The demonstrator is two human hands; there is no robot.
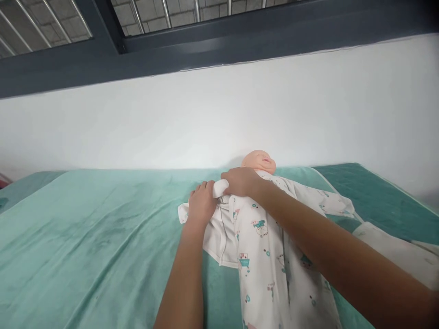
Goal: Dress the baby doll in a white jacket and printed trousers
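A baby doll [258,160] lies on its back near the wall, its head showing above my right wrist. White baby clothes [262,246] with small animal and cart prints cover its body, one sleeve spread to the right. My left hand [203,202] is closed around the garment's other sleeve, whose cuff pokes out at the left. At the doll's shoulder, my right hand [240,182] grips the garment's edge. A folded white bit of cloth [220,188] shows between the two hands. The doll's arm on this side is hidden.
A light green plush blanket [103,242] with creases covers the surface, with a darker green cloth [380,196] at the right. More white cloth [394,249] lies at the lower right. Behind stands a white wall [206,114], topped by a dark frame and metal bars.
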